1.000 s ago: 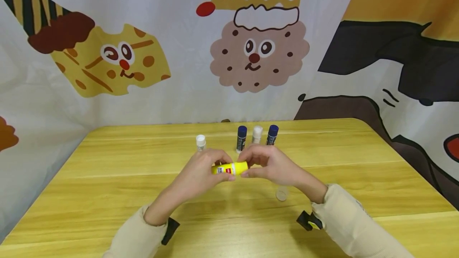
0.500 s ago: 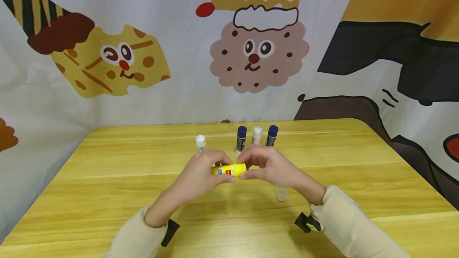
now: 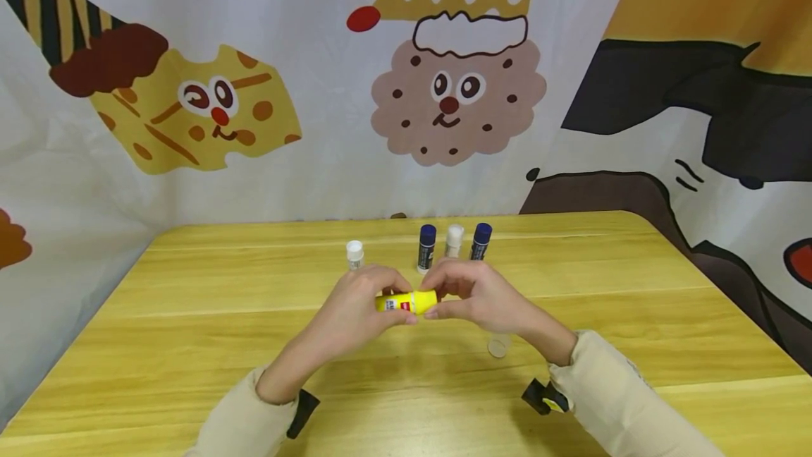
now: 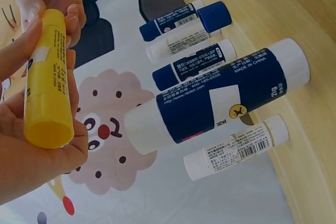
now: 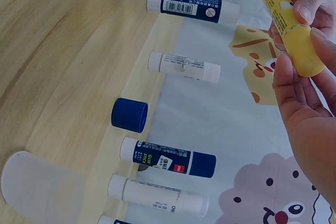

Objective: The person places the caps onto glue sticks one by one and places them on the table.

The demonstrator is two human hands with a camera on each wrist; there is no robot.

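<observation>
A yellow glue stick [image 3: 398, 302] lies sideways between both hands, above the table. My left hand [image 3: 358, 305] grips its body, thumb in front and fingers behind. My right hand [image 3: 482, 295] pinches the yellow cap [image 5: 304, 51] at the other end with thumb and fingers. The cap sits on the body. Beyond the hands stand a white glue stick [image 3: 355, 254], two with navy labels and blue caps [image 3: 427, 249] [image 3: 481, 242], and another white one [image 3: 454, 240]. A large navy-labelled glue stick [image 4: 223, 95] without a blue cap shows in the left wrist view.
A loose blue cap [image 5: 129, 115] stands on the table near the glue sticks. A translucent round cap [image 3: 497, 345] stands below my right wrist. The wooden table [image 3: 190, 344] reaches back to a printed cloth [image 3: 304, 182].
</observation>
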